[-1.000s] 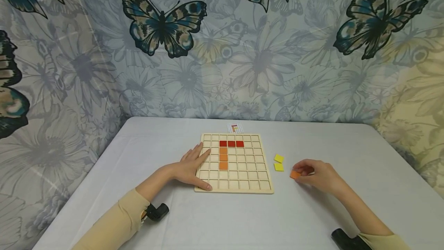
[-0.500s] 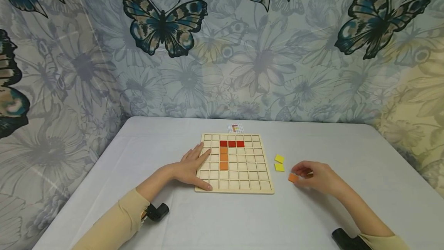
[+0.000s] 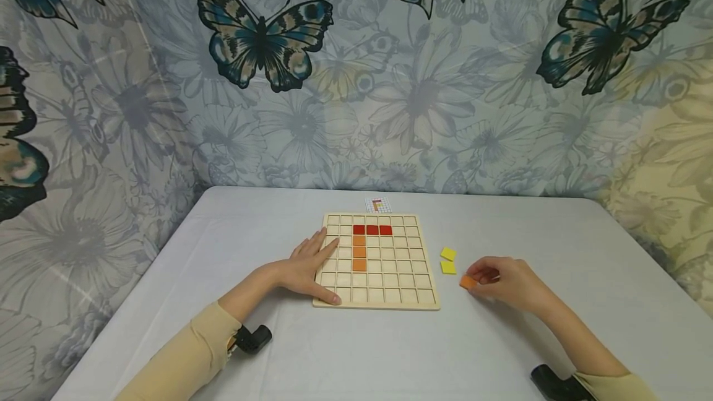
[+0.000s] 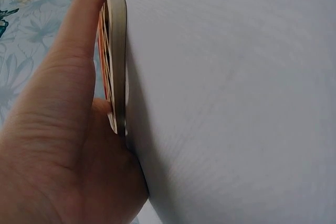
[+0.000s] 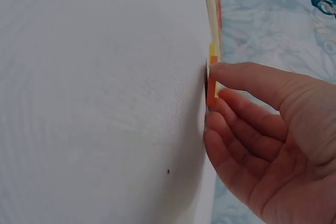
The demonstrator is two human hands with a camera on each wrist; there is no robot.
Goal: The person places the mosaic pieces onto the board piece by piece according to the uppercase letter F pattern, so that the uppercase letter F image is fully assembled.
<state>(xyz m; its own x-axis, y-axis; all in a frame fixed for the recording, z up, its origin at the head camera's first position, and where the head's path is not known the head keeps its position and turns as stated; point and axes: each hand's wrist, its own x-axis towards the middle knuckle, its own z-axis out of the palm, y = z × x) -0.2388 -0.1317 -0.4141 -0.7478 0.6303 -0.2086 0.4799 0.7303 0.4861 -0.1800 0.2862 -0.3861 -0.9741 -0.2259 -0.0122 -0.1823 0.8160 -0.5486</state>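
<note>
A wooden grid board [image 3: 392,294] lies on the white table. Its squares hold a row of red tiles [image 3: 372,230] and, below that row's left end, a column of orange tiles [image 3: 359,253]. My left hand [image 3: 301,272] rests with spread fingers on the board's left side, thumb at the near left corner. To the right of the board, my right hand [image 3: 509,280] pinches a loose orange tile [image 3: 466,282] between thumb and fingers, low over the table. In the right wrist view, the orange tile [image 5: 212,85] appears edge-on at the thumb tip.
Two yellow tiles [image 3: 448,260] lie between the board and my right hand. Behind the board's far edge is a small card [image 3: 378,205] printed with a coloured grid pattern. A butterfly-patterned cloth [image 3: 356,79] hangs behind the table.
My right hand has shifted slightly left with the orange tile, towards the yellow tiles. The left hand and the tiles on the board stay as they were.
</note>
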